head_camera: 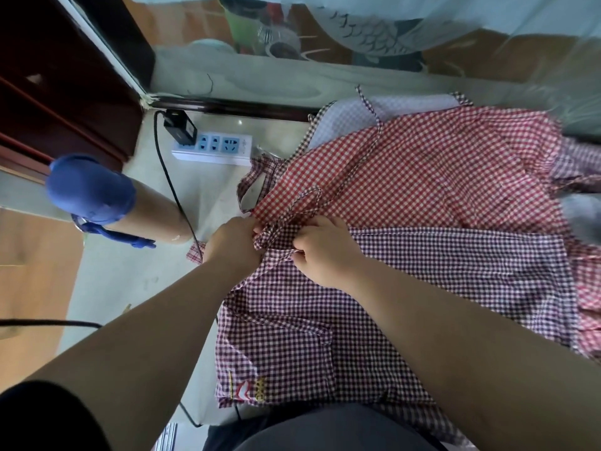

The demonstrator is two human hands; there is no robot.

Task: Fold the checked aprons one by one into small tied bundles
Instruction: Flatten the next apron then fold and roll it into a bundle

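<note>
Both hands at the top edge of the dark-checked apron (374, 320), almost touching. Right hand (325, 252) has its fingers curled, pinching a thin strap (279, 253) against the cloth. Left hand (232, 242) is curled on the same bunched edge; fingertips hidden, exact grip can't tell. Dark apron lies spread flat on the floor (130, 281), from the hands back toward the person's lap, small coloured label (247, 390) at its near-left corner. Red-checked apron (439, 170) lies just beyond, partly under the dark one, its straps looped on top. Pale-checked apron (400, 109) behind that. Power strip (213, 146) and black cable (172, 187) to the left; another person's leg (146, 219) with a blue covering, further left.
</note>
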